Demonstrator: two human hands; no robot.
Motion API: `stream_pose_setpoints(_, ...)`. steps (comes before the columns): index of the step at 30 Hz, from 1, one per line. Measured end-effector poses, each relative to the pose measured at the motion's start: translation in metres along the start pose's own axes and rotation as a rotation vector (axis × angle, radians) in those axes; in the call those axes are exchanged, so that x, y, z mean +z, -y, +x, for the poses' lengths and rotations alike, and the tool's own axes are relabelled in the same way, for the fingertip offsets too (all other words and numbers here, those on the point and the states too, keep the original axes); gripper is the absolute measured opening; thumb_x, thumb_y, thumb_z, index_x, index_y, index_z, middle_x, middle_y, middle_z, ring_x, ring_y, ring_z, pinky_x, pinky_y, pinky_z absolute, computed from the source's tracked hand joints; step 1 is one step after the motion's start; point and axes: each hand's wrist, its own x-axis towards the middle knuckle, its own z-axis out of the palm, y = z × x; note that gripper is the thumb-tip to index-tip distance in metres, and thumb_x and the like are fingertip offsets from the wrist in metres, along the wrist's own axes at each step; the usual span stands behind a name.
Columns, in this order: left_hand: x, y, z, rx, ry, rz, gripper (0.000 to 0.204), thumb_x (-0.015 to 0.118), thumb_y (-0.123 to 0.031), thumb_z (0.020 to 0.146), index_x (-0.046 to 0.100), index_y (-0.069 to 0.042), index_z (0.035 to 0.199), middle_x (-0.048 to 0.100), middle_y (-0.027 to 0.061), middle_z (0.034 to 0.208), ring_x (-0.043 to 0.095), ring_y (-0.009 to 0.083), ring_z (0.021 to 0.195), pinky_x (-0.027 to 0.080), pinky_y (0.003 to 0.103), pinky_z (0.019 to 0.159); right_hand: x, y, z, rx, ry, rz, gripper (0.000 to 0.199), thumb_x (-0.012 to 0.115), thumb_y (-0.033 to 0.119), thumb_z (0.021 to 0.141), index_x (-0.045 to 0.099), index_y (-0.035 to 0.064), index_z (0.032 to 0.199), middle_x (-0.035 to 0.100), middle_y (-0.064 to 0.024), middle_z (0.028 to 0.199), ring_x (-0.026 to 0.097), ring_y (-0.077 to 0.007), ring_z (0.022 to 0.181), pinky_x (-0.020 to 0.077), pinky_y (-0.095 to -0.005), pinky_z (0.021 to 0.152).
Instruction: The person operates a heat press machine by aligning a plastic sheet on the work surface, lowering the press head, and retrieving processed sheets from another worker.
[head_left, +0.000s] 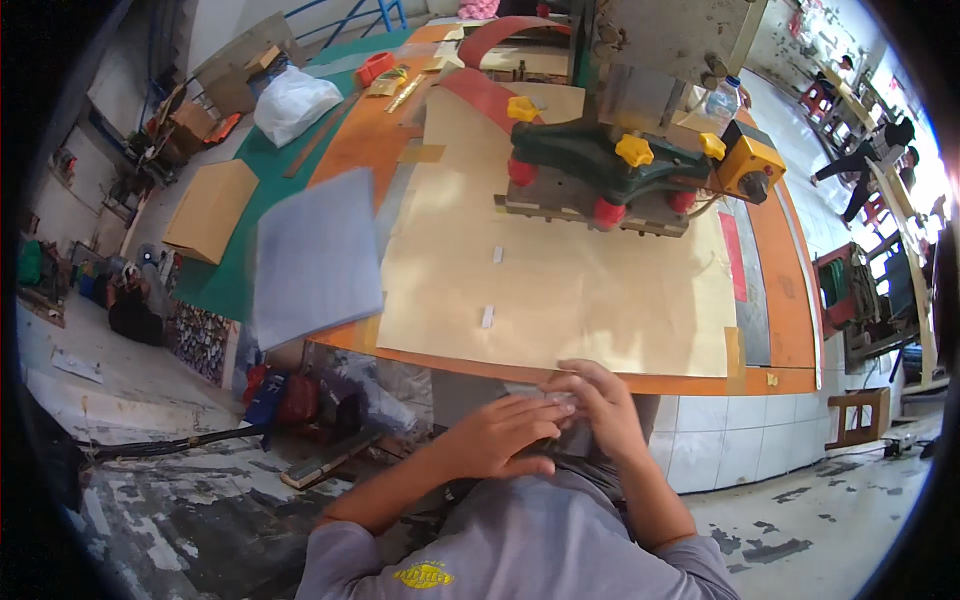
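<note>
My two hands meet over my lap, just short of the table's front edge. The fingers of my left hand (508, 437) lie extended side by side, pointing right, with its thumb held apart below. My right hand (606, 402) bends its fingers over the left fingertips, and its thumb is hidden. A small pale glint shows where the fingertips touch; I cannot make out whether something is held there. Beyond them, a tan paper sheet (600, 310) taped to the orange table carries two small white pieces, one nearer (487, 317) and one farther (498, 255).
A green press head (610, 155) with yellow knobs and red feet overhangs the sheet's far part. Left of the sheet lies a stack of clear plastic sheets (315, 255), near a cardboard box (210, 210) and a white plastic bag (295, 105). People sit at the far right.
</note>
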Motion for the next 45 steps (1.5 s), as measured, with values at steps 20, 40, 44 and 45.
stream_pose_setpoints(20,0.045,0.032,0.016,-0.352,-0.029,0.497,0.074,0.06,-0.051,0.101,0.045,-0.005,0.158,0.033,0.0174,0.17,0.03,0.0358,0.158,0.024,0.057,0.127,-0.11,-0.007,-0.028,-0.412,-0.786,-0.764,0.034,0.069,0.009,0.099,0.067,0.003,0.132,0.068,-0.0152,0.134,0.06,-0.0299,0.131,0.0447,-0.0428,0.112)
stream_pose_setpoints(40,0.05,0.028,0.026,-0.406,-0.091,0.516,0.076,0.057,-0.053,0.102,0.043,-0.005,0.159,0.031,0.0182,0.171,0.03,0.0381,0.157,0.024,0.06,0.126,-0.101,0.004,-0.025,-0.408,-0.561,-1.139,0.042,0.055,0.03,0.108,0.063,0.0071,0.142,0.059,-0.0074,0.153,0.041,-0.0303,0.153,0.0216,-0.0496,0.127)
stream_pose_setpoints(44,0.035,0.019,0.029,-0.4,-0.104,0.523,0.076,0.058,-0.053,0.101,0.044,-0.005,0.159,0.034,0.0189,0.169,0.032,0.0392,0.156,0.026,0.061,0.124,-0.104,0.005,-0.025,-0.411,-0.526,-1.133,0.045,0.054,0.031,0.108,0.061,0.0078,0.146,0.057,-0.0079,0.155,0.04,-0.0298,0.154,0.0195,-0.051,0.128)
stream_pose_setpoints(45,0.03,0.019,0.029,-0.391,-0.136,0.505,0.075,0.059,-0.052,0.101,0.045,-0.005,0.158,0.036,0.0187,0.168,0.034,0.0399,0.155,0.026,0.061,0.124,-0.104,0.005,-0.026,-0.407,-0.531,-1.133,0.045,0.054,0.031,0.108,0.061,0.0078,0.146,0.057,-0.0079,0.155,0.04,-0.0298,0.154,0.0195,-0.051,0.128)
